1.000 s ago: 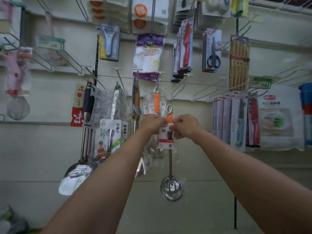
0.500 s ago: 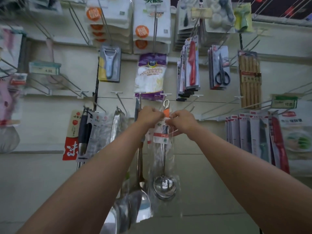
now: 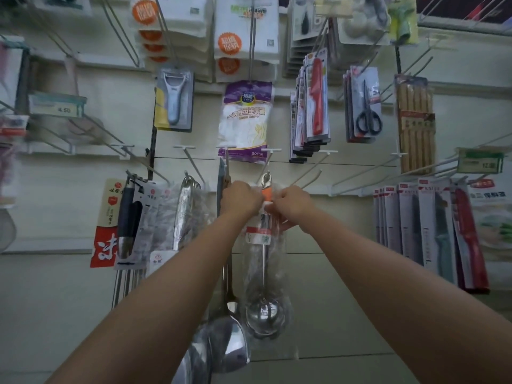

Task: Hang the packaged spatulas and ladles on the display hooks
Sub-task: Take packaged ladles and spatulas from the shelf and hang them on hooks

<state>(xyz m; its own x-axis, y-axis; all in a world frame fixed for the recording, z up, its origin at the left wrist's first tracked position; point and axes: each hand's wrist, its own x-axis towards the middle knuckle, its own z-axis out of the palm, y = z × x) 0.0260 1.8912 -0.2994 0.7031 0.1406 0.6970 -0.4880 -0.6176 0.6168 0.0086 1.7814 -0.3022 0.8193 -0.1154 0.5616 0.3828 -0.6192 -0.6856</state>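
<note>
Evidently we had raised the packaged ladle (image 3: 264, 273) since a second earlier; both hands, left hand (image 3: 241, 197) and right hand (image 3: 294, 204), pinched its top at the display hook (image 3: 266, 165), hanging nearly done.

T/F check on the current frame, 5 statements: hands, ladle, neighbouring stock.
1. Both hands hold the top of the packaged ladle. True: the left hand and right hand grip it near its orange handle end.
2. The ladle's bowl points up. False: the bowl hangs at the bottom, inside the clear bag.
3. Black-handled scissors hang above and to the right of the hands. True.
4. The peeler hangs to the right of the scissors. False: it hangs to their left, upper left of the hands.
5. The purple glove pack hangs below the ladle. False: it hangs above the hands.
</note>
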